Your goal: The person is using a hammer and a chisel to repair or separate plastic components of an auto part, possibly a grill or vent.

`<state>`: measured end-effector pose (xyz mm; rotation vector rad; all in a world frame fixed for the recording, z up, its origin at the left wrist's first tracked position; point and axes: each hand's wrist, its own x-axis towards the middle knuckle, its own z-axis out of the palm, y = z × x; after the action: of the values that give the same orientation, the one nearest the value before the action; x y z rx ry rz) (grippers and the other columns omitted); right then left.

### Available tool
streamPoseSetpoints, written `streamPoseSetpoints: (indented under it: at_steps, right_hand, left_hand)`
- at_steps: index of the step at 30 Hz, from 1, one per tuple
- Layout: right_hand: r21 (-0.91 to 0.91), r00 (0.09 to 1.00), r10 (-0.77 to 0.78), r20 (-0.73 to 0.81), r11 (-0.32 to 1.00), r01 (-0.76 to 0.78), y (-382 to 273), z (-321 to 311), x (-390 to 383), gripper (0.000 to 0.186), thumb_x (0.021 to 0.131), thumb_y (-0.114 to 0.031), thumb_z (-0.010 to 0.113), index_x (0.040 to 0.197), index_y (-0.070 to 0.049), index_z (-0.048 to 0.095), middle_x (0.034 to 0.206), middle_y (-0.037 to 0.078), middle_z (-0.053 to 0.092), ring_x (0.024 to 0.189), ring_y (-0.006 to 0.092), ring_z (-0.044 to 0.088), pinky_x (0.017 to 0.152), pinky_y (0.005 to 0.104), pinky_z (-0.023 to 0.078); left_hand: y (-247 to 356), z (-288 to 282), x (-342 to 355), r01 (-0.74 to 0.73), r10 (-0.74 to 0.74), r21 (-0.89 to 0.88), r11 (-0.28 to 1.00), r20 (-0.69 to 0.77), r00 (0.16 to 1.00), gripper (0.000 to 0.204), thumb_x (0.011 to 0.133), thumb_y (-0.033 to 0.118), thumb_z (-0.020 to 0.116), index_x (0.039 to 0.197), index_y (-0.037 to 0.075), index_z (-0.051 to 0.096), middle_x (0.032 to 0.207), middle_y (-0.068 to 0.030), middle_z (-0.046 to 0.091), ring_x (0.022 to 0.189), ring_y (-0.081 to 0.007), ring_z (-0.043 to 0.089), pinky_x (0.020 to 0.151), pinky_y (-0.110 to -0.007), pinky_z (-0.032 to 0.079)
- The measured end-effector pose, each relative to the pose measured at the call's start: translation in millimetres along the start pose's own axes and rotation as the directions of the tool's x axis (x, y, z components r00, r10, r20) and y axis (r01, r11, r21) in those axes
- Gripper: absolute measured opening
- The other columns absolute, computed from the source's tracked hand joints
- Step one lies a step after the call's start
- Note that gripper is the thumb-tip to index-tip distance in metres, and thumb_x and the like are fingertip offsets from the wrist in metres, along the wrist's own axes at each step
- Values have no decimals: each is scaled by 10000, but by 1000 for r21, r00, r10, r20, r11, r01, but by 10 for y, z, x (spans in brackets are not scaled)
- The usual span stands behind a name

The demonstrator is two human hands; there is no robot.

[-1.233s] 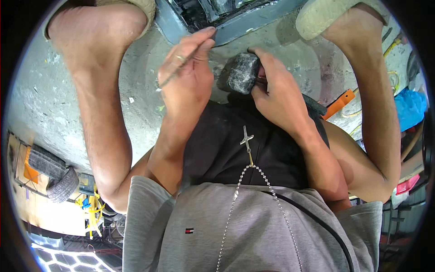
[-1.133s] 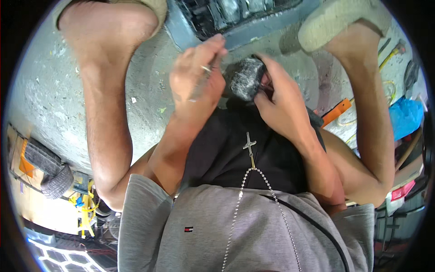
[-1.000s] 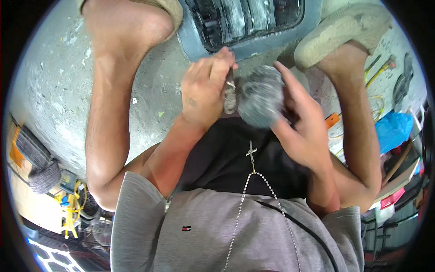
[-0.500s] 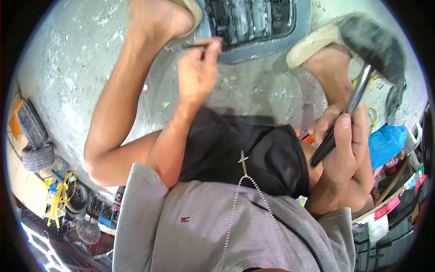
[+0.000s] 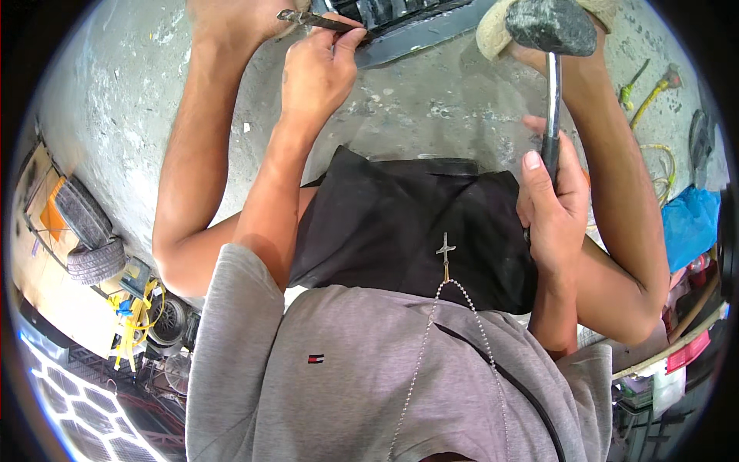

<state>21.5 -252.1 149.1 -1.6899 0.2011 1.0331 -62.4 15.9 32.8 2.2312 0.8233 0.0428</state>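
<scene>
Right now the chisel-like metal rod (image 5: 319, 21) is lying almost level at twelve o'clock, its tip resting against the grey slatted metal part (image 5: 408, 35) on the concrete floor (image 5: 431, 115). The left hand (image 5: 317, 73) is pinching the rod, thumb and fingers closed around its shaft, probably so that the point is staying put on the part's edge while leaving the blunt end free towards eleven o'clock. The right hand (image 5: 556, 208), at three o'clock, is wrapped tightly around the black grip of a hammer (image 5: 551, 31), whose shiny shaft is running straight up to the dark heavy head at one o'clock. It is being held upright and back from the rod, well apart from it, which looks like a raised, cocked position rather than a resting one. A sandalled foot (image 5: 493, 31) is sitting just behind the hammer head, beside the part, seemingly bracing it. Further out, loose hand tools (image 5: 654, 88) are lying on the floor at two o'clock, a blue bag (image 5: 689, 223) at three, and small tyres (image 5: 88, 231) at nine.
</scene>
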Motion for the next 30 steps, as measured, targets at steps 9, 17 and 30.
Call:
streamPoseSetpoints:
  at_steps: [9, 17, 30]
  right_hand:
    - [70, 999, 37, 9, 997, -38, 16, -90, 19, 336, 1040, -133, 594, 1363, -47, 556, 714, -118, 416, 566, -17, 336, 502, 184, 227]
    - [-120, 1000, -26, 0, 992, 26, 76, -20, 50, 379, 1049, -150, 566, 1400, -18, 517, 657, -104, 403, 471, -11, 315, 419, 203, 234]
    - [-94, 1000, 12, -20, 995, -14, 10, 41, 66, 320, 1020, -120, 619, 1326, -30, 598, 797, -100, 458, 693, 5, 389, 607, 182, 310]
  left_hand:
    - [-51, 73, 5, -134, 132, 104, 985, 28, 991, 151, 967, 207, 629, 1000, 80, 704, 866, -177, 716, 837, -426, 668, 807, -490, 508]
    - [-67, 82, 14, -241, 235, 230, 943, 52, 971, 154, 983, 222, 633, 1025, 85, 690, 909, -176, 733, 879, -415, 690, 774, -487, 531]
    - [-82, 96, -5, -238, 239, 166, 957, 14, 971, 127, 952, 168, 645, 978, 56, 701, 874, -170, 717, 846, -404, 676, 839, -471, 498]
